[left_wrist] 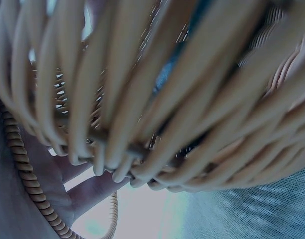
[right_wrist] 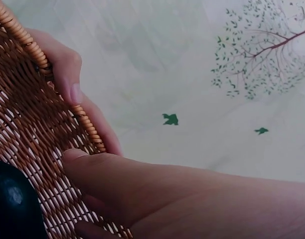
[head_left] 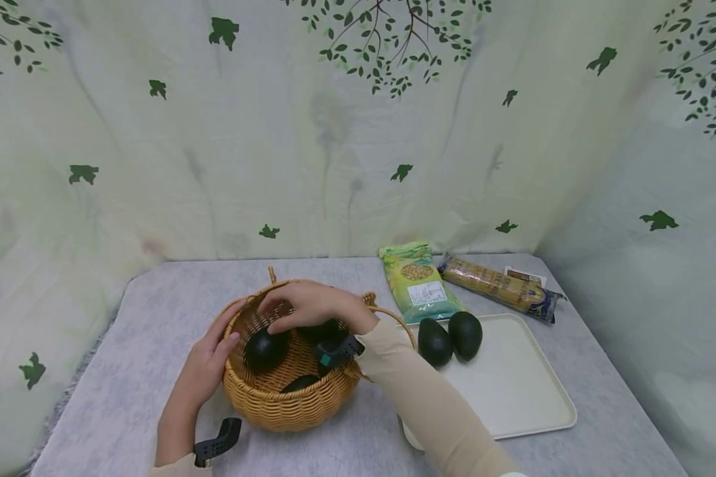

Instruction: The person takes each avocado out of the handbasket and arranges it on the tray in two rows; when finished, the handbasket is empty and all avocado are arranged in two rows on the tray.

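Observation:
A round wicker basket (head_left: 292, 414) stands on the table, with dark green avocados (head_left: 266, 354) inside it. My left hand (head_left: 211, 361) holds the basket's left rim; in the right wrist view its thumb (right_wrist: 68, 74) lies over the rim. Inside the basket, my right hand (head_left: 310, 305) hovers above the leftmost avocado, its lower fingertip at or just over the fruit. The right wrist view shows that hand (right_wrist: 117, 189) with loosely bent fingers beside the woven wall, gripping nothing. Woven strands (left_wrist: 127, 99) fill most of the left wrist view.
Right of the basket lies a cream tray (head_left: 513, 397) with two avocados (head_left: 465, 336) at its back left. Behind it are a green-yellow bag (head_left: 420, 281) and a long pasta packet (head_left: 501, 286). The basket's handle (head_left: 396, 317) leans toward the tray.

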### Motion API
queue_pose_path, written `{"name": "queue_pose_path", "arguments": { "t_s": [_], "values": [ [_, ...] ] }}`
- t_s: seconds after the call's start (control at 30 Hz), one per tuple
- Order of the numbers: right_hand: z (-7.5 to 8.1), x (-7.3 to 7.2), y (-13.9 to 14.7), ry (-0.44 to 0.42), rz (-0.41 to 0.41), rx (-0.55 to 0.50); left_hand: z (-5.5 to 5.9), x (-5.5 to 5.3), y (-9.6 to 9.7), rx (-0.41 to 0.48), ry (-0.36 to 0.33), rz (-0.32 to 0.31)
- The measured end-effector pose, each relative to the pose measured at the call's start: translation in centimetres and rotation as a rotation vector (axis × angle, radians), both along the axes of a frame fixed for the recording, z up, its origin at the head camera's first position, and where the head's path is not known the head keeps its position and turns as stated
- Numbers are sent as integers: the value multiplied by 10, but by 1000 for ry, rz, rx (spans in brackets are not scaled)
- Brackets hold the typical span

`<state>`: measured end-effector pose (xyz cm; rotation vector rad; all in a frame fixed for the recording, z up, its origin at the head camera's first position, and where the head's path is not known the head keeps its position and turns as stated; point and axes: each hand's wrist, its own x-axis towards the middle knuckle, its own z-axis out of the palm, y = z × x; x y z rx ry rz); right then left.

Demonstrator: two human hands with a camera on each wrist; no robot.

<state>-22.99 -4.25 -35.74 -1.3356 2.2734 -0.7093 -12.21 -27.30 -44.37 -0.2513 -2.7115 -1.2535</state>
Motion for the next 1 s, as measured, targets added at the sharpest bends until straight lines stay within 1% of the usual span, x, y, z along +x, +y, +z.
{"name": "queue_pose_path", "arguments": {
  "t_s": [0.2,0.37,0.43,0.67,0.87,1.0],
  "values": [
    [-5,-5,-5,-62,14,-12,-1,-1,0,2,7,-6],
    [-10,-9,-9,-90,37,38,-1,-1,-1,7,2,-2],
    [-13,-10,-11,-92,46,56,-1,-1,-1,6,-1,-2],
    [-23,-13,-16,-78,53,61,-1,-2,-1,7,7,-11],
    [-27,-12,-17,-72,72,92,-1,-3,-2,12,10,-12],
    [-30,-11,-17,-84,62,121,-2,-3,-2,18,3,-13]
  ]
}}
